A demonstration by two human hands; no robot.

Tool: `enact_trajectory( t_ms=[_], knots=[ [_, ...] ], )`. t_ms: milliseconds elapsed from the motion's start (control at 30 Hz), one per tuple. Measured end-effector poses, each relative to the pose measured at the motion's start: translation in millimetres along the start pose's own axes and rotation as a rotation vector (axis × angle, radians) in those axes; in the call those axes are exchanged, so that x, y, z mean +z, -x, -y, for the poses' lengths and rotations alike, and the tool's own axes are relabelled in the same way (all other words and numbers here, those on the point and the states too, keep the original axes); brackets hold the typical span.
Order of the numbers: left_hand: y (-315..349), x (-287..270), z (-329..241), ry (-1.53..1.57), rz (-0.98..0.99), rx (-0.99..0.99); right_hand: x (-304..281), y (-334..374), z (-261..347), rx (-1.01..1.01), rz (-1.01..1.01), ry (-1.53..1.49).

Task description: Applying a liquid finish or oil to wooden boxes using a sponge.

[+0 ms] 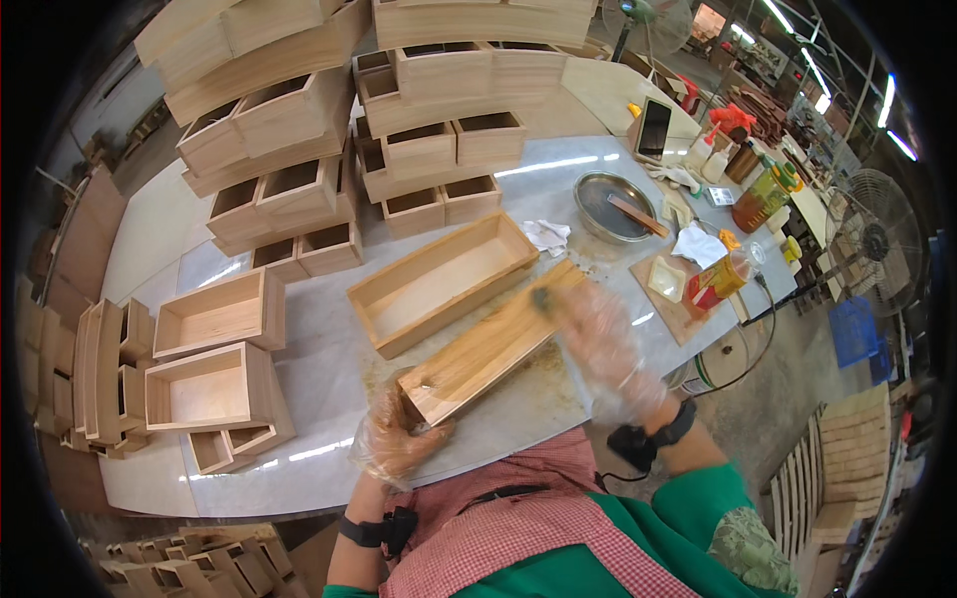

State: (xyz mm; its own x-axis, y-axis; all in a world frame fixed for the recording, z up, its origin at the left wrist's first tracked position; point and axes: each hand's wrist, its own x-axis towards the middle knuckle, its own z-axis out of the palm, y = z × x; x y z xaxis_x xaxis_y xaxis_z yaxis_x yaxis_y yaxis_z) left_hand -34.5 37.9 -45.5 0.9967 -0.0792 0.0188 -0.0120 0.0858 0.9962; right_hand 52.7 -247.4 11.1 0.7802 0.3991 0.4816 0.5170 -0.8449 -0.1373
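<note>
A long wooden box (488, 344) lies in front of me with a broad, darkened, glossy side facing up. My left hand (394, 444), in a clear plastic glove, is closed around its near left end. Over the far right end is my right hand (603, 334), also gloved and somewhat blurred by motion. Its fingers are closed on a small dark pad (541, 297) that meets the wood; the pad's exact kind is unclear. Just beyond sits a second long open box (444, 284), its hollow side up, with a crumpled white cloth (546, 236) by its far corner.
Stacked pale wooden drawer units (439, 140) rise at the back left. Smaller open boxes (214, 389) stand at the left. On the right are a metal bowl (616, 207) with a brush across it, a jug (766, 199), a bottle of reddish liquid (716, 282) and a phone (653, 130).
</note>
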Motion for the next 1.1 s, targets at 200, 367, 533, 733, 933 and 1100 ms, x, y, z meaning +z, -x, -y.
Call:
enact_trajectory(
  t_ms=[200,367,533,733,933,1100],
  knots=[
    [-1.2,-5.0,-3.8,-0.007,0.068,-0.073,-10.2,10.0,-40.7,-0.267,-0.131,0.190],
    [-6.9,2.4,-7.6,0.036,0.054,-0.033,-12.7,-0.9,-42.5,0.195,-0.044,0.116],
    [-2.5,-1.0,-5.0,0.030,0.051,-0.015,-7.6,14.4,-9.0,-0.110,-0.104,-0.054],
    [-3.8,-0.3,-3.7,0.022,0.042,0.047,1.3,-22.9,-19.7,0.126,0.094,-0.073],
    [-4.1,-3.9,-1.6,0.015,0.084,0.050,-2.2,-16.2,99.6,-0.386,0.149,-0.425],
    [-2.4,-13.2,2.3,-0.163,0.103,-0.013,-13.9,-19.5,59.8,-0.413,0.105,-0.212]
  ],
)
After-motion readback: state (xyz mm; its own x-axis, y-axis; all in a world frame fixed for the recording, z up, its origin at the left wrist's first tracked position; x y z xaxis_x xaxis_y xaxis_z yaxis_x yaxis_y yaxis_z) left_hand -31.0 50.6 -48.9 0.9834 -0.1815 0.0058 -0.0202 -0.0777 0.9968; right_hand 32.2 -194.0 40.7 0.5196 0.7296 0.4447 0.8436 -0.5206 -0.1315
